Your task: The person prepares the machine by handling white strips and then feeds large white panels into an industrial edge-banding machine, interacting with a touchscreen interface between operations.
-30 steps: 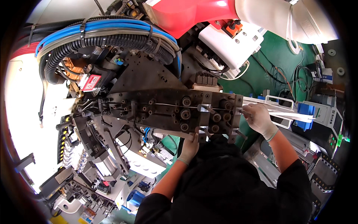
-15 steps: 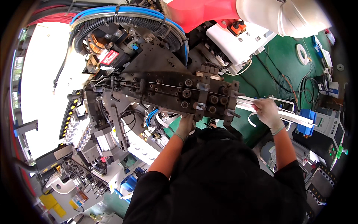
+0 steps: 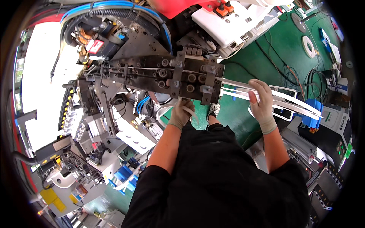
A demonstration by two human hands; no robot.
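Note:
A long dark machine block (image 3: 152,81) with several rollers and clamp screws lies across the middle. Below its front edge, my gloved left hand (image 3: 180,114) is closed round a pale flat strip (image 3: 193,113); part of the strip loops out on the hand's left side. My gloved right hand (image 3: 263,104) is held upright with fingers stretched and thumb apart, against the upper of several flat metal strips (image 3: 237,83). These strips run from the block's right end past the hand to a blue holder (image 3: 313,114). Whether the right palm touches them is hard to make out.
Blue and black hoses (image 3: 114,7) arch over the far left. A white box with orange connectors (image 3: 222,22) stands at the back. On the right are a dark control box (image 3: 330,133) and a wire frame (image 3: 286,91). Cables and a white ring (image 3: 308,46) lie on the green floor.
My right hand has opened from its pinch on the strips and come slightly left. The view has shifted, so the block appears farther left. The left hand keeps its grip under the block.

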